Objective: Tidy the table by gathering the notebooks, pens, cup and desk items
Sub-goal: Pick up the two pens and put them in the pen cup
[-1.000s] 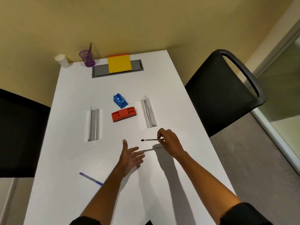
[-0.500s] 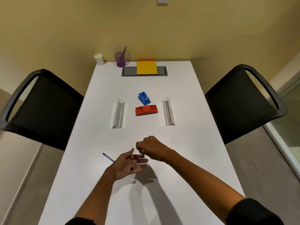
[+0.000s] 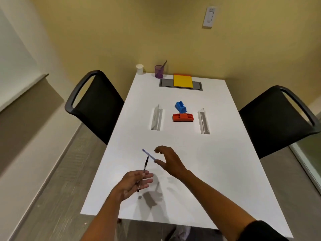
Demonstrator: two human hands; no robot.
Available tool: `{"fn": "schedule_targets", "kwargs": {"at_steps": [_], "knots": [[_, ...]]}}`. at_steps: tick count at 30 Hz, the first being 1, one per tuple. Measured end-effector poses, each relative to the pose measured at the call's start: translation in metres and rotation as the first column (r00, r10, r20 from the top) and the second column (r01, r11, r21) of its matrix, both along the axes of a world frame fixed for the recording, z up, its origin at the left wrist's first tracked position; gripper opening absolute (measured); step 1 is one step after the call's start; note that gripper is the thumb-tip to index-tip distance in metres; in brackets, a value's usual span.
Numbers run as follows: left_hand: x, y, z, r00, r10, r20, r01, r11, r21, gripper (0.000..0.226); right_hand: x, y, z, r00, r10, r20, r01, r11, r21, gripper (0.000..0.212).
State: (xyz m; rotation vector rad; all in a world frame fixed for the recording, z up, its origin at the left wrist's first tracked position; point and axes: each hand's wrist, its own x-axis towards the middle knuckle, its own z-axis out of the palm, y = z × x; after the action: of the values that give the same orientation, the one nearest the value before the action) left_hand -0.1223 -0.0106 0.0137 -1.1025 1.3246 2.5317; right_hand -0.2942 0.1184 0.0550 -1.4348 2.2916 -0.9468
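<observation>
2 pens are now in play: the black pen (image 3: 143,173), passed over from the right 0.5 s ago, sits pinched in the left hand (image 3: 132,184) at lower centre, while the right hand (image 3: 167,160), fingers apart, reaches the blue pen (image 3: 149,154) on the white table (image 3: 225,153). Black chairs (image 3: 97,105) flank it below a yellow wall (image 3: 121,32).

Left hand (image 3: 132,183) palm up, fingers loosely curled, right hand (image 3: 167,160) outstretched, fingers spread apart

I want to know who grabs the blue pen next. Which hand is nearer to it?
Right. The right hand is open around the blue pen, thumb at its near end. The left hand sits closer to the person, holding a black pen.
</observation>
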Motion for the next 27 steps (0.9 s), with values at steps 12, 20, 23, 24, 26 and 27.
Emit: {"fn": "schedule_targets", "kwargs": {"at_steps": [12, 20, 23, 24, 26, 27], "knots": [[0.083, -0.038, -0.023, 0.936, 0.348, 0.047, -0.348, 0.937, -0.004, 0.016, 0.041, -0.003, -0.039, 0.81, -0.408, 0.422, 0.389, 0.911, 0.134, 0.049], [0.076, -0.069, -0.036, 0.903, 0.42, 0.091, -0.423, 0.906, 0.007, 0.019, 0.007, -0.038, -0.072, 0.833, -0.453, 0.318, 0.383, 0.887, 0.258, 0.046], [0.072, -0.083, -0.041, 0.895, 0.433, 0.111, -0.435, 0.9, -0.002, 0.019, -0.002, -0.051, -0.085, 0.826, -0.48, 0.294, 0.394, 0.866, 0.307, 0.043], [0.069, -0.087, -0.041, 0.891, 0.438, 0.117, -0.441, 0.898, -0.003, 0.019, -0.005, -0.055, -0.089, 0.838, -0.473, 0.272, 0.383, 0.865, 0.324, 0.042], [0.065, -0.094, -0.043, 0.884, 0.449, 0.133, -0.452, 0.892, -0.003, 0.019, -0.011, -0.063, -0.098, 0.856, -0.458, 0.242, 0.362, 0.863, 0.352, 0.036], [0.063, -0.097, -0.045, 0.88, 0.452, 0.144, -0.456, 0.89, -0.005, 0.019, -0.013, -0.068, -0.101, 0.864, -0.449, 0.227, 0.354, 0.863, 0.359, 0.029]]}}
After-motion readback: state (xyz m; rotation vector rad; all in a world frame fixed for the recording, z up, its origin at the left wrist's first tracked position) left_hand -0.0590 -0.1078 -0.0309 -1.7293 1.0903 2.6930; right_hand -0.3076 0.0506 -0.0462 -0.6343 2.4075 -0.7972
